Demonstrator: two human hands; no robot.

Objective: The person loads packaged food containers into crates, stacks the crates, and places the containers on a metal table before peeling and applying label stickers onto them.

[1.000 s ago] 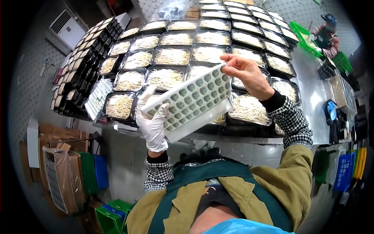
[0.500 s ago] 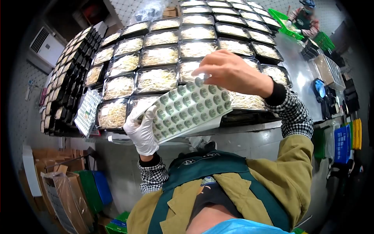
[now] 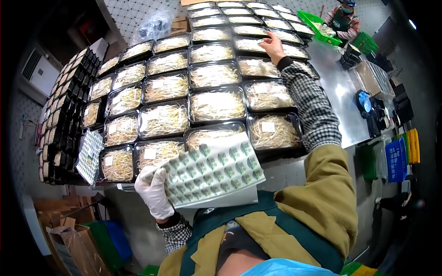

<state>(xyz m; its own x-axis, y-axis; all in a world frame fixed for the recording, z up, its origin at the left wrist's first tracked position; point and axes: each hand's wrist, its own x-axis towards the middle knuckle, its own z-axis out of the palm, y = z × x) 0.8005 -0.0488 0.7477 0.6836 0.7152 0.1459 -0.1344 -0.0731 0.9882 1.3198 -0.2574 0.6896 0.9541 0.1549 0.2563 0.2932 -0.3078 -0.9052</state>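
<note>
My left hand point(image 3: 154, 192), in a white glove, grips the left edge of a sheet of round green stickers point(image 3: 212, 172) low over the table's front edge. Bare and stretched far forward, my right hand point(image 3: 272, 47) is over a black tray of bean sprouts point(image 3: 250, 44) toward the back. Its thumb and forefinger are pinched close together; anything between them is too small to make out. Rows of clear-lidded sprout trays lie around, several with a square white label, such as the tray point(image 3: 275, 132) at the front right.
Stacked black trays point(image 3: 60, 124) stand at the left, beside another sticker sheet point(image 3: 90, 156). A metal table point(image 3: 338, 92) runs along the right. Behind it a co-worker point(image 3: 341, 23) handles a green crate point(image 3: 319, 28). Cardboard boxes point(image 3: 76, 234) stand at the lower left.
My right hand has left the sticker sheet and moved forward over the back trays. My left hand has brought the sheet lower and nearer my body. The view has shifted.
</note>
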